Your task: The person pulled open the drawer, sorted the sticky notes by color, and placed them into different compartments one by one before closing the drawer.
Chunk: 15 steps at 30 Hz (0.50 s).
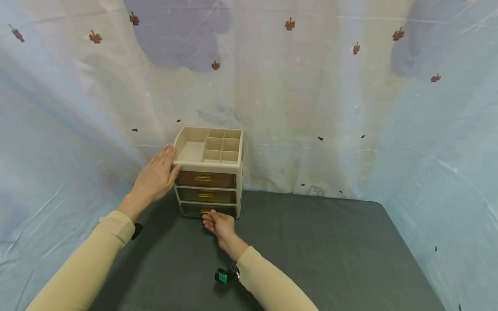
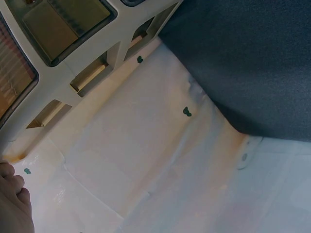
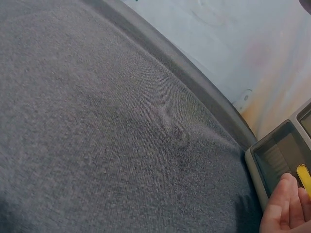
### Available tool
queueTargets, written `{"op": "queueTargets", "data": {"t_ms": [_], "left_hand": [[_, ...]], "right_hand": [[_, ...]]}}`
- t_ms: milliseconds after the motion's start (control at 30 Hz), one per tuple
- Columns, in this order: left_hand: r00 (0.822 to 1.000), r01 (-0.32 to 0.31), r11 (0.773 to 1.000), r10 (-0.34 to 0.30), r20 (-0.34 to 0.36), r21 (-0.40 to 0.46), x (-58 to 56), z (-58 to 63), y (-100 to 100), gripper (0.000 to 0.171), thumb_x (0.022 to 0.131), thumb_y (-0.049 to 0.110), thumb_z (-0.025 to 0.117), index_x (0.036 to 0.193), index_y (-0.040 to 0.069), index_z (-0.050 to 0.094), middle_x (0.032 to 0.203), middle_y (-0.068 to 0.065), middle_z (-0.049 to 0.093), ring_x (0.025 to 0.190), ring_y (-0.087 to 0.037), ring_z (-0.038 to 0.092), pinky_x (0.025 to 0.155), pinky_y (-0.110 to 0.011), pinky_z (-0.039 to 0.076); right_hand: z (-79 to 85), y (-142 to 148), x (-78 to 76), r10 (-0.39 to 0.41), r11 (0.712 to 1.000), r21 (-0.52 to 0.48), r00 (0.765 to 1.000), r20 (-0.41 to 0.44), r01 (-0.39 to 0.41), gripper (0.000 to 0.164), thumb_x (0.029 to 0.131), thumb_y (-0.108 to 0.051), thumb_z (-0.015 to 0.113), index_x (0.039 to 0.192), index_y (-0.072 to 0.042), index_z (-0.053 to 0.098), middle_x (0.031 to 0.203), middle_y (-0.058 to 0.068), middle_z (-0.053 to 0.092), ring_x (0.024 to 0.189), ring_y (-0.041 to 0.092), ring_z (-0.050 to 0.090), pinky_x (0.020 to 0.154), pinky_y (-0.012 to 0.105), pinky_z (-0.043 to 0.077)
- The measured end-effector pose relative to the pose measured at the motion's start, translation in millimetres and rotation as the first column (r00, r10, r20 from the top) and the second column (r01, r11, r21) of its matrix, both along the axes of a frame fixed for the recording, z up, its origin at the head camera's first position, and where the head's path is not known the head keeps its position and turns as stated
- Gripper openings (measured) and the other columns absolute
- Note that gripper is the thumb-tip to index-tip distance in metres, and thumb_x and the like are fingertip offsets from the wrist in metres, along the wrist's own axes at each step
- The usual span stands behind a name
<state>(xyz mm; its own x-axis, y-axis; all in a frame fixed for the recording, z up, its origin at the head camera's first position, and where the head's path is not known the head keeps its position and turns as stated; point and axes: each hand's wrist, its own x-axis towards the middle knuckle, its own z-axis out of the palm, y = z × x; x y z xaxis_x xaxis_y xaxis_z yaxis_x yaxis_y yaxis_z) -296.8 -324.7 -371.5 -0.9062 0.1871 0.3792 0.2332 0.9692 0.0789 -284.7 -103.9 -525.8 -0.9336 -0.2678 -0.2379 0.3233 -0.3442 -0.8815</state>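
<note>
A cream desktop drawer organizer stands near the back of the dark table, with an open compartment top and three closed see-through drawers with gold handles. My left hand rests on its upper left side, fingers stretched along the wall and thumb at the front edge. In the left wrist view only some knuckles of the left hand show, beside the organizer's slotted side. At the bottom drawer, my right hand holds the gold handle with thumb and curled fingers. The right wrist view shows its fingers against the yellow-looking handle.
A dark grey cloth-like surface covers the table, reaching right of the organizer. A pale patterned curtain hangs close behind and along both sides. A black strap device with a green patch is on the right wrist.
</note>
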Motion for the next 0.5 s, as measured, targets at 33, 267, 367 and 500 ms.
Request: {"op": "queueTargets", "data": {"t_ms": [33, 267, 367, 500], "left_hand": [[1.000, 0.002, 1.000, -0.002, -0.001, 0.000, -0.3, 0.3, 0.1, 0.069, 0.115, 0.041, 0.030, 0.166, -0.002, 0.010, 0.172, -0.025, 0.012, 0.158, -0.043, 0.014, 0.129, -0.057, 0.015], [1.000, 0.008, 1.000, -0.008, 0.002, -0.001, 1.0, 3.4, 1.9, 0.069, 0.115, 0.039, 0.030, 0.165, -0.003, 0.011, 0.171, -0.025, 0.012, 0.157, -0.044, 0.015, 0.129, -0.057, 0.015], [1.000, 0.009, 1.000, -0.009, 0.004, -0.001, 1.3, 3.2, 2.0, 0.069, 0.115, 0.039, 0.031, 0.165, -0.003, 0.011, 0.171, -0.025, 0.012, 0.157, -0.044, 0.015, 0.129, -0.057, 0.016], [1.000, 0.004, 1.000, -0.004, 0.014, -0.003, 0.0, 1.3, 0.3, 0.069, 0.115, 0.041, 0.029, 0.166, -0.002, 0.009, 0.172, -0.024, 0.010, 0.158, -0.043, 0.013, 0.129, -0.056, 0.014]], "right_hand": [[0.0, 0.0, -0.7, 0.000, 1.000, 0.002, 1.000, -0.002, 0.000, 0.029, 0.109, -0.016, 0.058, 0.115, 0.010, 0.069, 0.107, 0.020, 0.077, 0.077, 0.009, 0.073, 0.073, 0.022, 0.063], [-0.4, -0.2, -3.8, 0.002, 1.000, 0.009, 1.000, 0.002, -0.002, 0.029, 0.109, -0.016, 0.057, 0.115, 0.010, 0.069, 0.106, 0.018, 0.078, 0.076, 0.008, 0.073, 0.072, 0.021, 0.063], [-1.1, 0.1, -4.4, 0.007, 1.000, 0.005, 1.000, 0.005, -0.007, 0.030, 0.110, -0.016, 0.056, 0.118, 0.011, 0.068, 0.106, 0.017, 0.078, 0.076, 0.008, 0.073, 0.073, 0.021, 0.063], [-2.3, 2.0, -5.5, 0.031, 0.999, 0.008, 0.999, 0.013, -0.031, 0.034, 0.110, -0.018, 0.056, 0.124, 0.011, 0.066, 0.107, 0.015, 0.078, 0.077, 0.008, 0.073, 0.074, 0.022, 0.063]]}}
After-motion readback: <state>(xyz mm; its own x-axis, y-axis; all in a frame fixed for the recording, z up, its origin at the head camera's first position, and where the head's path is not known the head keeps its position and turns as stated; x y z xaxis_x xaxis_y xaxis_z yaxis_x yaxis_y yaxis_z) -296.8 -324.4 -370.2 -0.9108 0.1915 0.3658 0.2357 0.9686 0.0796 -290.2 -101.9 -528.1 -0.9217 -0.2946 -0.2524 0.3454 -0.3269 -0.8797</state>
